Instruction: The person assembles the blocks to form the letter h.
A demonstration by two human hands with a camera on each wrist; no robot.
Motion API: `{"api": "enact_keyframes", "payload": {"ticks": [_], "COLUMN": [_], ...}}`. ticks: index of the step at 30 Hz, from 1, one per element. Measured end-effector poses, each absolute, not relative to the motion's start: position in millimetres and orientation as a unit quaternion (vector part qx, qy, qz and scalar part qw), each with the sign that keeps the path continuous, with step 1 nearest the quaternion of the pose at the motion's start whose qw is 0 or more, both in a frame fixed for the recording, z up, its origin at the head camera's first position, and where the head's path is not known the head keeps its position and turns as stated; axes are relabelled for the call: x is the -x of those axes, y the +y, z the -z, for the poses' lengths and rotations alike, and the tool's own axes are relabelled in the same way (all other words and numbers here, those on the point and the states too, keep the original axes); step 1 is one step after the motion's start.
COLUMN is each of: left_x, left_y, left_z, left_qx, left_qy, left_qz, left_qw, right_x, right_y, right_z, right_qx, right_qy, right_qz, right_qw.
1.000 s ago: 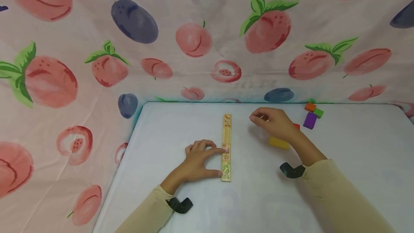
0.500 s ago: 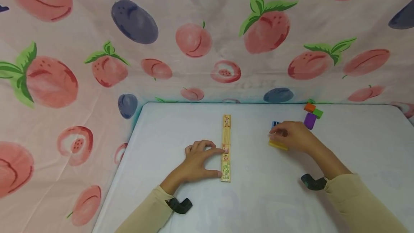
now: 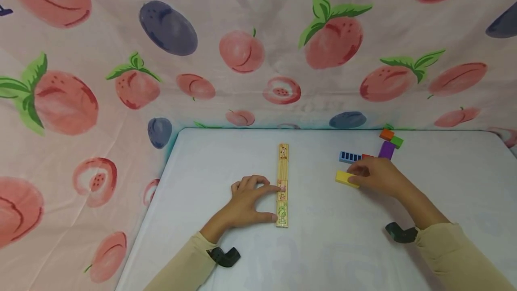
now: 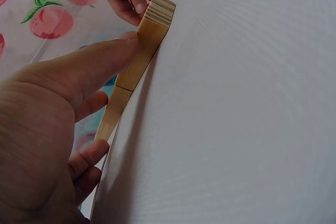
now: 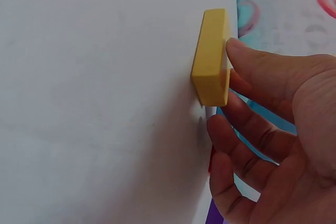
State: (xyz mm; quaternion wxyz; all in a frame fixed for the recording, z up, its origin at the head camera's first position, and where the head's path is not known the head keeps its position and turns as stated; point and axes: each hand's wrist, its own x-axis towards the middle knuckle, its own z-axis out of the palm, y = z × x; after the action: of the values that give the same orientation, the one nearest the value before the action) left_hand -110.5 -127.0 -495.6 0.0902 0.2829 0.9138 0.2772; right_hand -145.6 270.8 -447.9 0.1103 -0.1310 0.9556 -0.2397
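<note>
A row of wooden picture tiles point(image 3: 283, 178) lies end to end down the middle of the white table point(image 3: 226, 156). My left hand point(image 3: 266, 201) rests beside it, thumb and forefinger touching its left edge. The left wrist view shows my thumb point(image 4: 100, 61) against the side of the wooden tiles point(image 4: 131, 72). My right hand point(image 3: 357, 175) holds the right end of a yellow block point(image 3: 345, 178) that lies flat on the table. In the right wrist view, its fingertips point(image 5: 239, 53) sit on the yellow block point(image 5: 210, 59).
A blue striped block point(image 3: 349, 156) lies just behind the yellow one, and a red block point(image 3: 366, 156) peeks out behind my right hand. Purple point(image 3: 387, 149), orange point(image 3: 387, 134) and green point(image 3: 397, 141) blocks sit at the back right. Fruit-print cloth point(image 3: 121, 80) hangs behind and left.
My right hand drew back from near the tiles to the block pile and settled on the yellow block, uncovering the blue striped block. The left hand and tiles stayed still.
</note>
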Motion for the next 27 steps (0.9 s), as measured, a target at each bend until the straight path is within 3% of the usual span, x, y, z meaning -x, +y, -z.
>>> {"api": "enact_keyframes", "payload": {"ticks": [27], "left_x": [110.3], "left_y": [-127.1], "left_z": [493.6], "left_qx": [-0.287], "left_qy": [0.912], "left_qz": [-0.278], "left_qw": [0.090], "right_x": [141.5], "right_y": [268.9], "right_z": [457.8], "right_qx": [0.081], "right_qy": [0.950], "right_qz": [0.273], "right_qw": [0.132]}}
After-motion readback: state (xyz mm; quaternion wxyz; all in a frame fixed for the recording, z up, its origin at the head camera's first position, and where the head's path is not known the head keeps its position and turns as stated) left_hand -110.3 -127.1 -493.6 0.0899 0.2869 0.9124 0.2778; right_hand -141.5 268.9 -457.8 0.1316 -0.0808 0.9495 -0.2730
